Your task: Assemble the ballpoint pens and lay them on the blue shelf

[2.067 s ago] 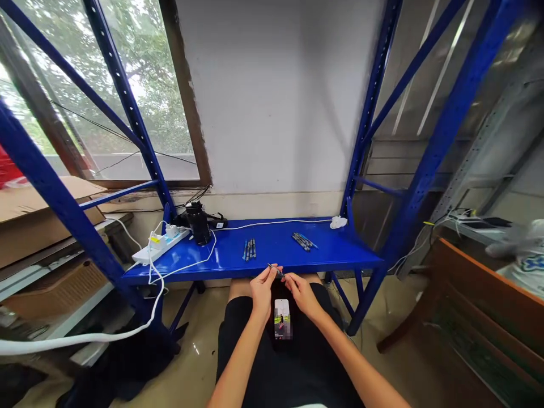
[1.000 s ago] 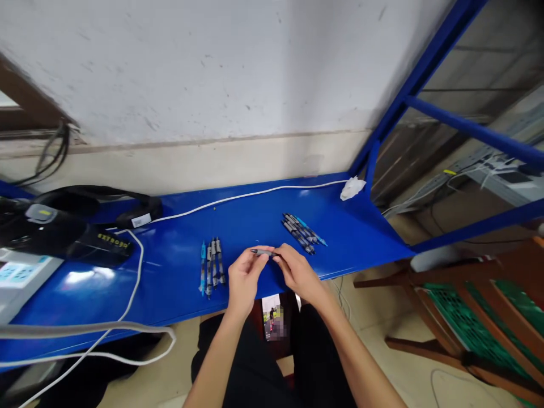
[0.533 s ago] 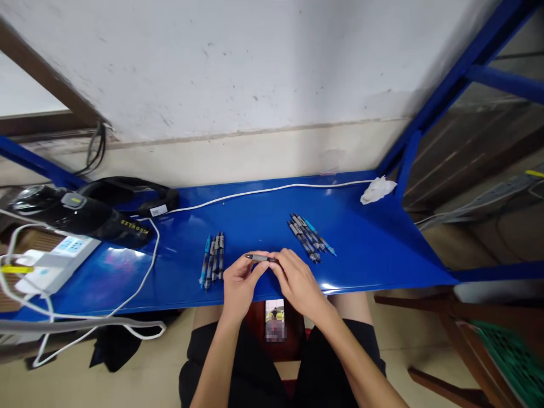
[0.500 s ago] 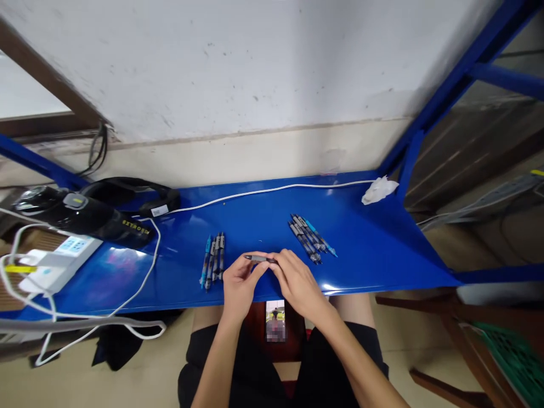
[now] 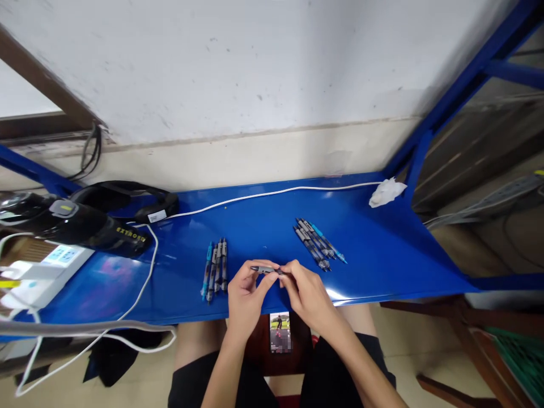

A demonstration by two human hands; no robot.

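Note:
Between my two hands, over the front of the blue table, lies a grey and black pen, held roughly level. My left hand pinches its left part between thumb and fingers. With thumb and fingertips my right hand grips the dark right end, which the fingers partly hide. Left of my hands is a row of several pens, one of them light blue, the others grey and black. Beyond my right hand rests a second group of pens, also with one light blue pen at its right side.
The blue table runs along a wall. A black bottle, a black strapped item, a white power strip and loose white cable crowd the left. Crumpled tissue sits far right. A phone lies below the table edge.
The whole view has shifted slightly, so the table and hands sit a little lower. Both hands still hold the pen, with only small finger movement. The phone's picture has changed.

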